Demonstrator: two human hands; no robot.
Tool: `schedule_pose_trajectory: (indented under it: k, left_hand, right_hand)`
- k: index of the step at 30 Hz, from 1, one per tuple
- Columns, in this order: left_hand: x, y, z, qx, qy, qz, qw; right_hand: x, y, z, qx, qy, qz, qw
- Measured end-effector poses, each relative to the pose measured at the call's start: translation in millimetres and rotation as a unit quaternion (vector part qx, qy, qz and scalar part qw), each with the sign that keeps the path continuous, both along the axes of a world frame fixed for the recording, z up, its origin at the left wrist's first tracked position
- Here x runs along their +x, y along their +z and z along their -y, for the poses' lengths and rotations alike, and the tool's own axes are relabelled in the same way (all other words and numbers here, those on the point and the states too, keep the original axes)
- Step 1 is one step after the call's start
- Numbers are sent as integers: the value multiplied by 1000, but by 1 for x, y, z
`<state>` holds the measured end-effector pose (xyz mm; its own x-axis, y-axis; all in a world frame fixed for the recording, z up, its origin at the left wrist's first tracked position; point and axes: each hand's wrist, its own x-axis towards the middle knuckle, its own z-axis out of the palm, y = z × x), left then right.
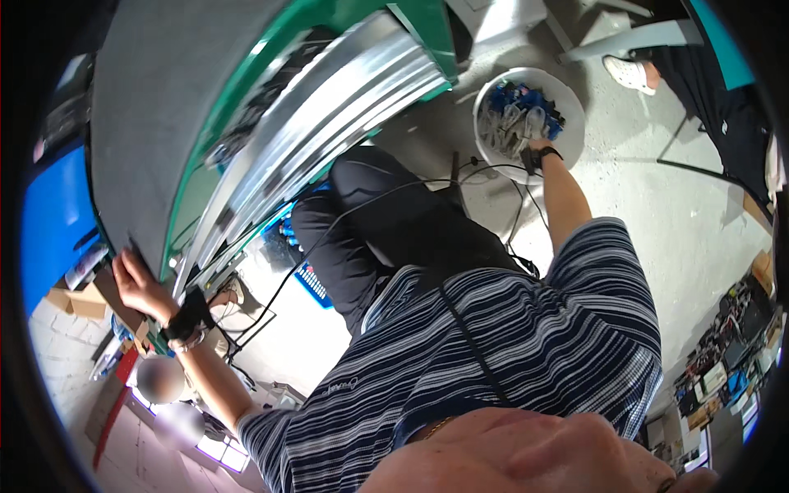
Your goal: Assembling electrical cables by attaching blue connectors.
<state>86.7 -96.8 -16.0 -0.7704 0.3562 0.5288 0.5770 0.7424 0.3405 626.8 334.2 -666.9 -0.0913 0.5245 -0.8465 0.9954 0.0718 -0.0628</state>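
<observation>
At the far left, my left hand (140, 286) has its fingers stretched out against the near end of a grey tabletop (156, 107) with a green frame (427, 37). It holds nothing that I can see, and a black band is round its wrist. My right hand (536, 148) reaches into a round white bucket (573, 135) on the floor. Blue pieces (552, 123) and pale, see-through ones (493, 130) lie in it. Among these the right fingers are hidden, so whether they grip a piece does not show.
Shiny metal rails (345, 99) run along the bench side beside my knees. Black cables (526, 261) trail over the floor near the bucket. A blue crate (314, 283) sits below the bench. Another person's white clog (629, 74) is at the upper right; cluttered goods (723, 361) fill the right edge.
</observation>
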Motion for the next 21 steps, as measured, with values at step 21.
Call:
schedule_pose_trajectory:
  k: [21]
  left_hand:
    - [15, -9, -20, -99, -54, -44, 993]
  right_hand:
    - [43, 122, -6, -32, -393, -269, 879]
